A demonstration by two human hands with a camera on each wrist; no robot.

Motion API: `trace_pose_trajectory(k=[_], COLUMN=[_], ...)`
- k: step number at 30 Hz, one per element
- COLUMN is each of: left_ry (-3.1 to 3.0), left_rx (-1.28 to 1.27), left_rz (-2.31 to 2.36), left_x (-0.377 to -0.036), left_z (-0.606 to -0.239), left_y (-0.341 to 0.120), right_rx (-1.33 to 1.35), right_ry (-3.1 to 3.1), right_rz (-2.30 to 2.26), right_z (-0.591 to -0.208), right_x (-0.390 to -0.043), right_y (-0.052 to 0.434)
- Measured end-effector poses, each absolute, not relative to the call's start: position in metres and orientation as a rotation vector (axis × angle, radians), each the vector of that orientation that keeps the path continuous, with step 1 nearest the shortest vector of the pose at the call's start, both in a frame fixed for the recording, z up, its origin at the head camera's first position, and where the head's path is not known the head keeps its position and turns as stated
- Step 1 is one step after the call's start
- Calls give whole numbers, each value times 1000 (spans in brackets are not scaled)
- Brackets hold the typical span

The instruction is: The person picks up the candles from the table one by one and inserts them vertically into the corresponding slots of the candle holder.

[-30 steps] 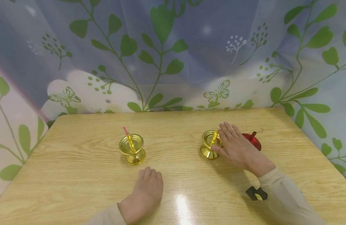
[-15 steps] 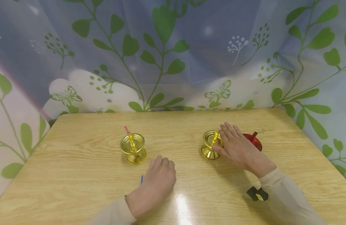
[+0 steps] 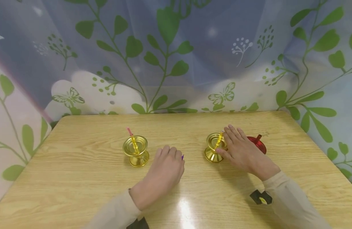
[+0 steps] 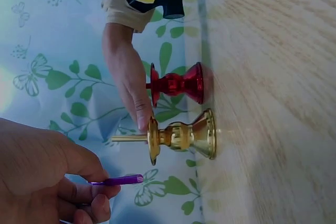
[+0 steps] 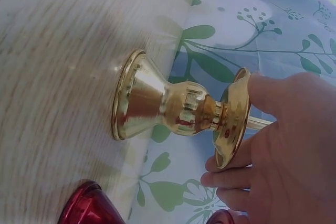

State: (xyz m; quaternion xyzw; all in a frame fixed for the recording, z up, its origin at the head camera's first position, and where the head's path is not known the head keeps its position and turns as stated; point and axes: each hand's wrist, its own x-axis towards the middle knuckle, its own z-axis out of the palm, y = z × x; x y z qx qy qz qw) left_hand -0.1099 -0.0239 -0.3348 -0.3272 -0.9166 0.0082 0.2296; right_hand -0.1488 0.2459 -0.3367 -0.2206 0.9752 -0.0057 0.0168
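In the left wrist view, the left hand [image 4: 47,177] pinches a thin purple candle-like stick [image 4: 123,180] between thumb and fingers. From the head view only its tip shows, past the knuckles. The right hand [image 3: 242,149] holds the dish rim of a gold candle holder [image 3: 214,156], thumb on the near side and fingers fairly straight along the far side. This holder stands upright, with a narrow gold tube [image 4: 130,138] rising from its dish. Left of it, another gold candle holder [image 3: 138,159] has a pink candle [image 3: 129,131] leaning in its tube.
A red candle holder [image 3: 260,145] stands to the right, partly behind the right hand. The wooden table [image 3: 78,178] meets a leaf-printed cloth backdrop [image 3: 107,63] at its far edge. Black wrist straps [image 3: 261,197] sit on the sleeves.
My left hand has moved forward and right across the table, past the left gold candle holder, and the purple tip has come into view. The right hand stays on its holder.
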Motion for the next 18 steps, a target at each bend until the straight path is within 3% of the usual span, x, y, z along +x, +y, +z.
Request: trace_pose_trajectory(k=[18], left_ry=[-2582], left_rx=[-994], left_rz=[-408], left_x=[-129], left_z=[-309], left_y=[-7], right_rx=[-626], right_ry=[2968], right_rz=[-71], right_z=[-328], right_x=[-149], right_y=[238])
